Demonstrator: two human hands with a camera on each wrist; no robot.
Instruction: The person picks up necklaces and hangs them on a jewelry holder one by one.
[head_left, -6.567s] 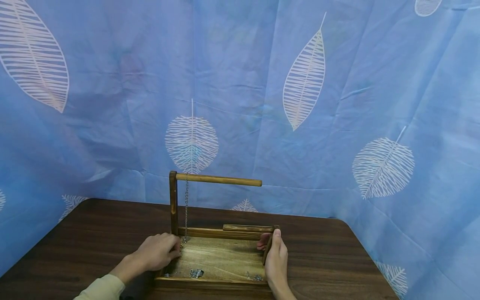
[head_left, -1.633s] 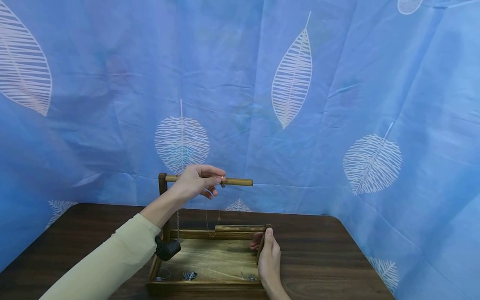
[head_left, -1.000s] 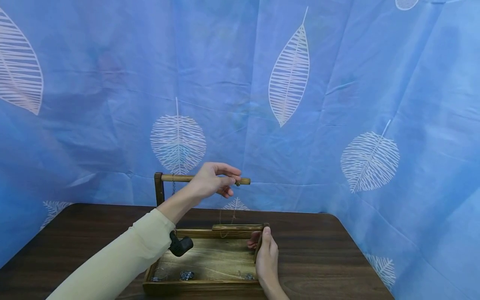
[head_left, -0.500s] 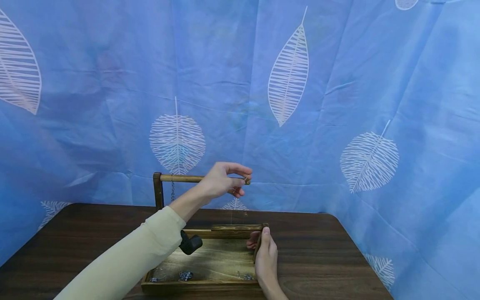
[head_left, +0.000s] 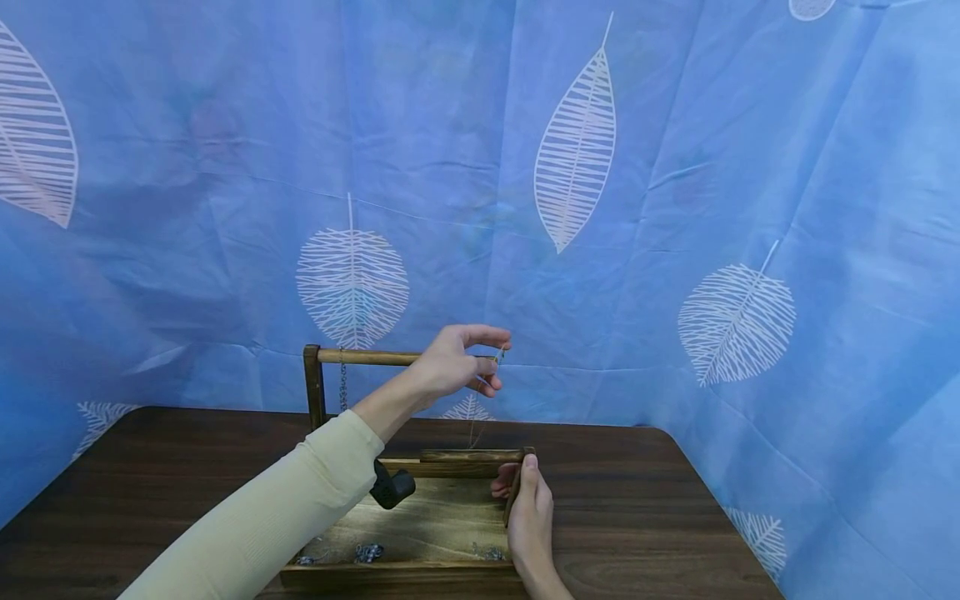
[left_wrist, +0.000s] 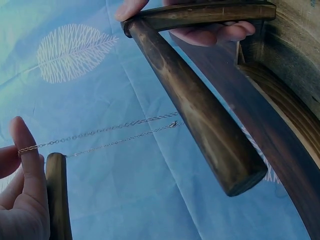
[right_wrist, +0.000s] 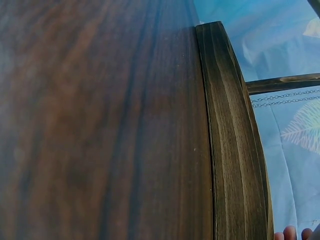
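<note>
Blue leaf-print cloth (head_left: 450, 167) behind a dark table (head_left: 645, 517). Left hand (head_left: 450, 367): thumb and finger pinch a thin chain (left_wrist: 100, 131) at the upper bar's (head_left: 367, 357) free end; only the left-wrist view shows its two strands crossing plainly toward the lower bar (head_left: 472, 456). Right hand (head_left: 531, 512) grips that bar's short post (left_wrist: 215, 16). Head view: second chain (head_left: 343, 383) hanging; tray (head_left: 397, 566) holding silvery clumps (head_left: 368, 553) along its near wall.
</note>
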